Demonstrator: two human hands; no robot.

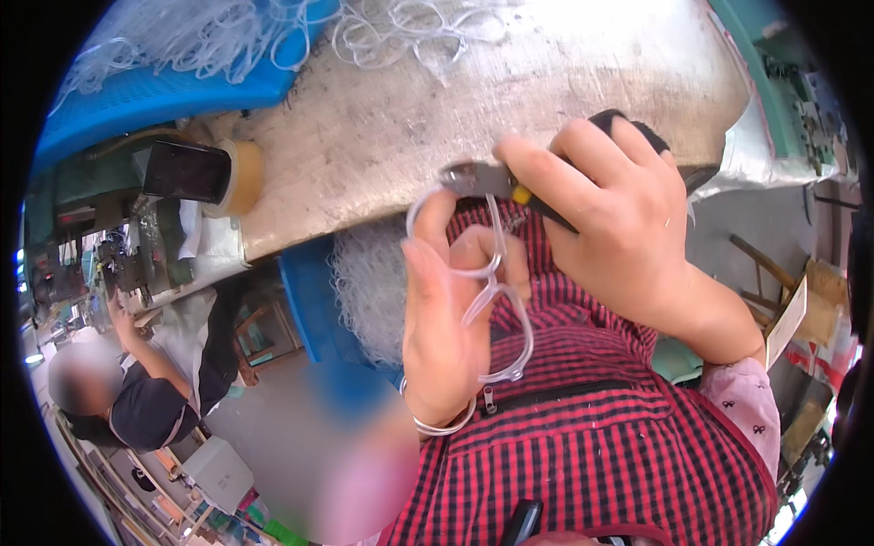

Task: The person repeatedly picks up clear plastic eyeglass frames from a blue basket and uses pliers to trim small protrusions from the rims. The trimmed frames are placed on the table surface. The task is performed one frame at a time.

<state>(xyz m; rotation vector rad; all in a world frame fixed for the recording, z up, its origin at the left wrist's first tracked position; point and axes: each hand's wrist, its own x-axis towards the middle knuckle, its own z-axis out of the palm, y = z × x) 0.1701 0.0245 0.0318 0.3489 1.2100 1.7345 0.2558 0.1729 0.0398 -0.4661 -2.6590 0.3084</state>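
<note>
Scuffed pale workbench above grey floor

No text, label, number or sign can be read in the head view. The dark screen of the smartphone shows no legible characters, and none can be made out on the pliers or the clear spectacle frame. The red-and-white packaging near the right rim is too small and blurred to read.

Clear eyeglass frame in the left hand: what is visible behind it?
Behind the clear frame, the red checked apron shows lower down; fingers of the left hand show within the upper rim. Whatever those fingers cover cannot be seen.
</note>
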